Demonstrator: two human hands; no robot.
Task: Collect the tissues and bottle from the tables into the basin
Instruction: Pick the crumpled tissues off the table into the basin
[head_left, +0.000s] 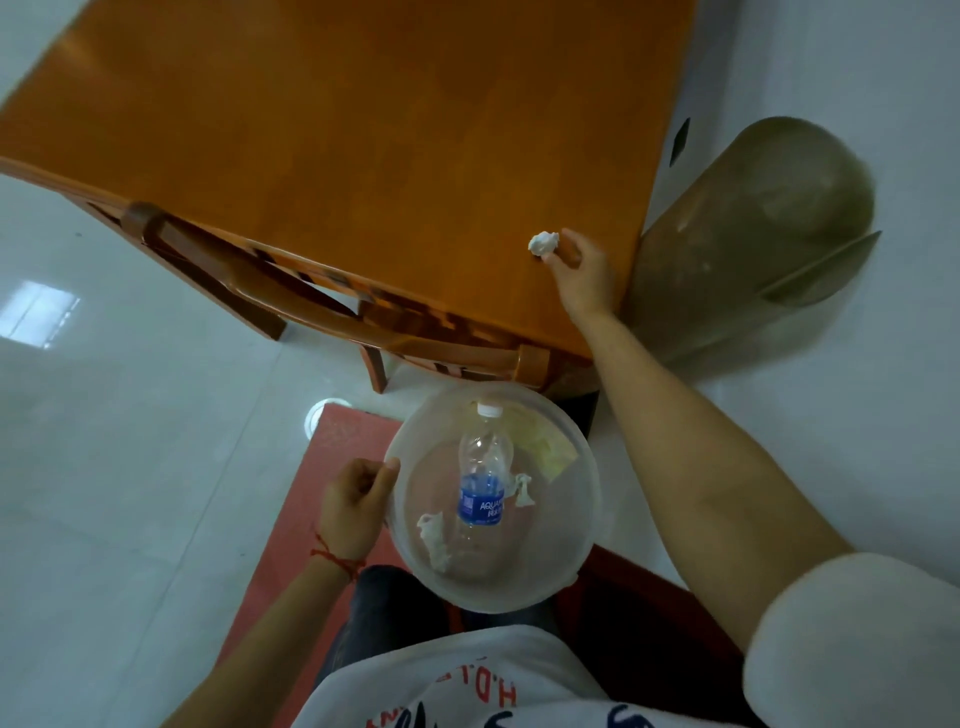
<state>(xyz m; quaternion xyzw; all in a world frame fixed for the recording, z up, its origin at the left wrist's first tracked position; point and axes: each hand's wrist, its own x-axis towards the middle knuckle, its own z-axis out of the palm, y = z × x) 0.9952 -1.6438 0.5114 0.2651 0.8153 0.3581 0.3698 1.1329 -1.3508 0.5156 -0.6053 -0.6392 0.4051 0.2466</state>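
Note:
A crumpled white tissue (543, 242) lies on the orange wooden table (363, 130) near its front right corner. My right hand (582, 273) reaches over the table edge and its fingertips pinch that tissue. My left hand (356, 506) grips the left rim of the clear plastic basin (587, 519), held below the table in front of my body. Inside the basin lie a clear water bottle (483, 480) with a blue label and white cap, two crumpled tissues (434, 538) and a yellowish scrap (545, 441).
A wooden chair (291, 291) is tucked under the table's near edge. A tall translucent brown bin (753, 234) stands right of the table corner. A red mat (322, 493) lies on the white tile floor under me.

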